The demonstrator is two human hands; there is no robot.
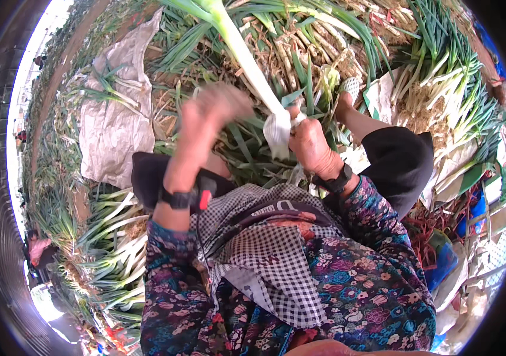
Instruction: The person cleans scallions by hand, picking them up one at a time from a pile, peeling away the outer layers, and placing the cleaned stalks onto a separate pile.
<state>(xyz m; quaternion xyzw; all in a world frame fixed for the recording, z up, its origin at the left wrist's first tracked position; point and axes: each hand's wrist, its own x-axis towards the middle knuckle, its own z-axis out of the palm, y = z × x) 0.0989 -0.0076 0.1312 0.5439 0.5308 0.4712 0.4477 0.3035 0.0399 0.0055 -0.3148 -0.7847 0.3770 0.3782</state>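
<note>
A large leek (247,62), white along its shaft and green toward the top, slants up and away in front of me. My right hand (312,145) is closed around its lower end. From that end a pale, loose outer layer (277,135) hangs down beside my fingers. My left hand (208,118) is raised to the left of the leek and apart from it. Motion smears its fingers, so whether they are spread or closed is unclear. Green leaf scraps (247,148) lie on the ground below both hands.
Leeks with roots lie heaped at the right (443,89), and more white-stemmed leeks (122,249) lie at the left. Ahead is a pile of stalks (294,53). A pale sack (116,130) is spread at the left. Red strands (422,237) lie at the lower right.
</note>
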